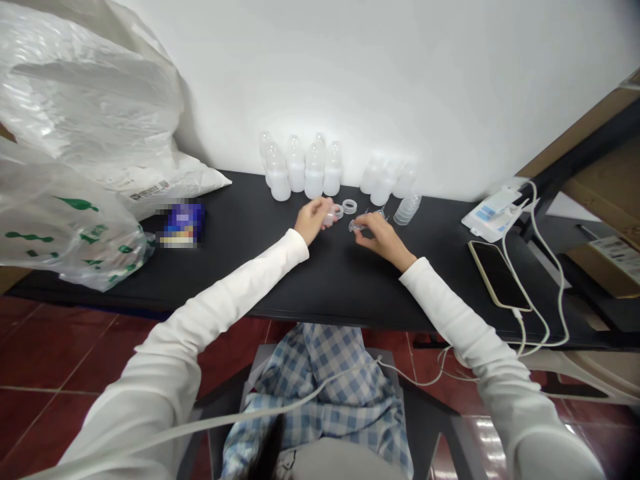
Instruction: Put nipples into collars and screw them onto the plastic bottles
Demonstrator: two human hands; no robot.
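The left hand (313,221) pinches a small clear plastic piece (330,217) just beside a clear ring (339,212). The right hand (377,237) grips a tilted, clear plastic part (356,227).

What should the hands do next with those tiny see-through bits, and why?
Probably bring the small clear piece in the right hand over to the translucent part in the left hand, because both hands pinch their parts close together, just in front of the white plastic bottles.

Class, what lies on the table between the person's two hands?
In the head view, two clear plastic rings lie on the black table between the left hand and the right hand.
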